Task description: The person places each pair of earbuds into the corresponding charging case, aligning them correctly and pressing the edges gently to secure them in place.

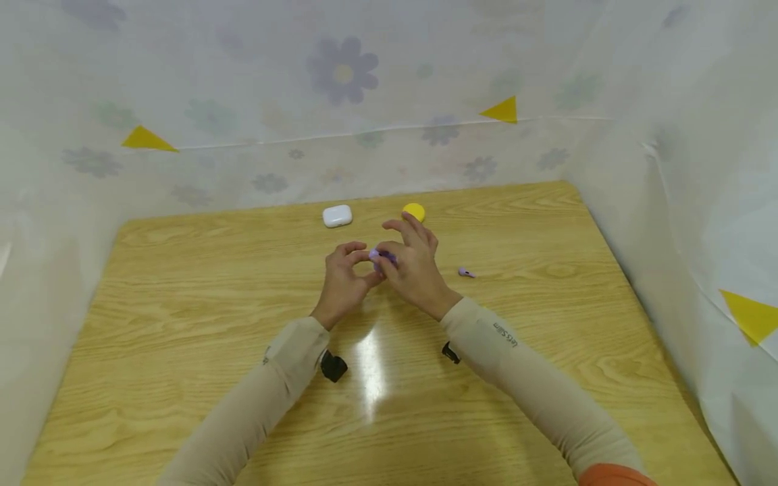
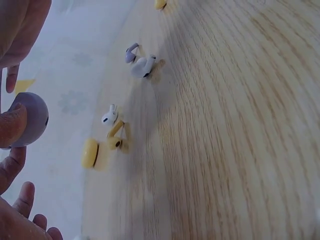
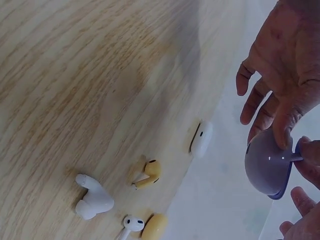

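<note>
Above the table, my left hand holds a rounded purple earbud case between thumb and fingers. My right hand meets it from the other side, thumb and index finger pinching at the case's rim while its other fingers extend. A thin purple piece shows at those fingertips; I cannot tell whether it is part of the case. One purple earbud lies on the table right of my right hand. A yellow earbud and white earbuds, one near the yellow one and another, lie on the table, hidden in the head view.
Toward the back edge of the wooden table sit a white earbud case and a round yellow case. Flower-patterned white sheeting stands along the back, with more sheeting at both sides. A black strap hangs under the left sleeve.
</note>
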Available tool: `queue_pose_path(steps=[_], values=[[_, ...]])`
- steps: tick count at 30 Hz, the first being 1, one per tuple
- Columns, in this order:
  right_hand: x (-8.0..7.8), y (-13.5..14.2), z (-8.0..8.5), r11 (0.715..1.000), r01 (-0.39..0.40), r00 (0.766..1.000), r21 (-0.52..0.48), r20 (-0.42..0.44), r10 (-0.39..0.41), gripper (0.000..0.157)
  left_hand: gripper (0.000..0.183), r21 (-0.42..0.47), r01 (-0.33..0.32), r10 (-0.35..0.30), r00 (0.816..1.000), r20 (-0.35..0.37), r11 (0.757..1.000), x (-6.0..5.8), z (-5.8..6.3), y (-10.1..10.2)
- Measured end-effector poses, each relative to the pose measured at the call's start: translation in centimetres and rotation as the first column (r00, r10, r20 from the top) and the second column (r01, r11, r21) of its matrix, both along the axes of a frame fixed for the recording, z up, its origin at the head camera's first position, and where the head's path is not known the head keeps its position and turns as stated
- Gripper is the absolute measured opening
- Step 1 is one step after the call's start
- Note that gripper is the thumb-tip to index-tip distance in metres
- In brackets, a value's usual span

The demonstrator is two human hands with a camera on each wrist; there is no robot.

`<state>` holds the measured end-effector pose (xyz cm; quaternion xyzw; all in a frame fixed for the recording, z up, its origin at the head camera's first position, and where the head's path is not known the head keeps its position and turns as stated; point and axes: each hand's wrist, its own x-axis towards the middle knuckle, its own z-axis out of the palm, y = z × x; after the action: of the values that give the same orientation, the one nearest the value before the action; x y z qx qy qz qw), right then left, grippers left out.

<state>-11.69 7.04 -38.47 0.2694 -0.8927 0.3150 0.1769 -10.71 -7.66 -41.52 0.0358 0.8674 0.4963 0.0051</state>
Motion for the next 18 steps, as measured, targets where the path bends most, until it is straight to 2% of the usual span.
queue_pose_path(steps=[9,18], values=[[0.18,0.27,-0.25,1.0,0.004,1.0,0.018,-0.017,-0.004,0.008,0.032,-0.008,-0.011,0.011,0.999,-0.038,1.0,0.01,0.05,-0.11],[0.36,0.78,-0.37,0.999,0.001,1.0,0.048,-0.013,0.0,0.008,0.031,0.006,-0.025,0.025,1.0,-0.009,1.0,0.0,0.05,-0.07]])
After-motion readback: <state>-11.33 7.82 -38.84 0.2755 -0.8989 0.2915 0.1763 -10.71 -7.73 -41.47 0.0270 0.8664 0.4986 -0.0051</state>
